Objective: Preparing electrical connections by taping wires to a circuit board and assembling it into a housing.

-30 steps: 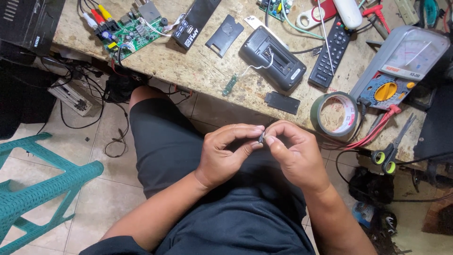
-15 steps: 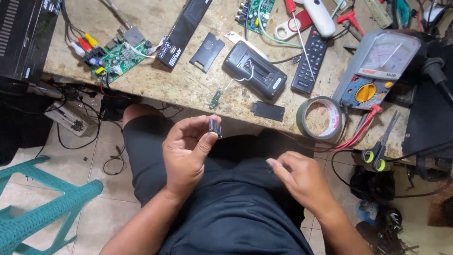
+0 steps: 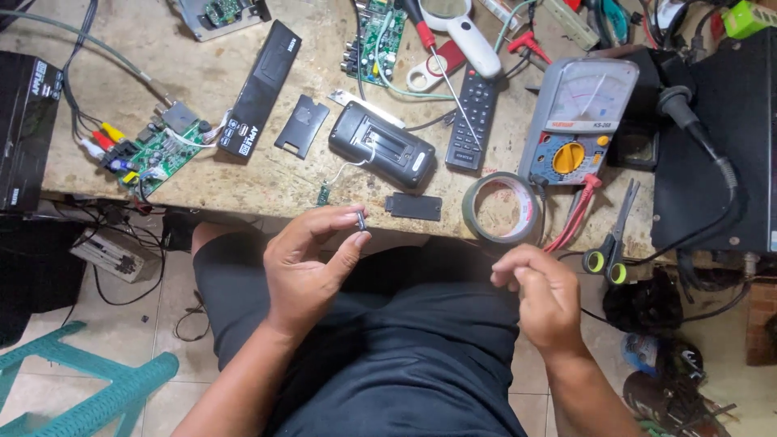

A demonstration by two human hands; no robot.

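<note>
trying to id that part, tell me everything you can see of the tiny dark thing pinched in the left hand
The tiny dark component is a short, dull grey-black piece, too small to show its material or any markings. It stands roughly upright, pinched between the thumb and forefinger of the left hand, held up in front of the workbench edge above the lap. Only those fingertips touch it; the right hand is apart.

3 circuit boards (image 3: 154,154), 1 tape roll (image 3: 502,208)

Small component (image 3: 361,220) pinched at left hand (image 3: 312,267) fingertips (image 3: 362,237); tape roll (image 3: 500,207) right of them, opened black device (image 3: 380,146) beyond them on workbench (image 3: 243,182).
</note>
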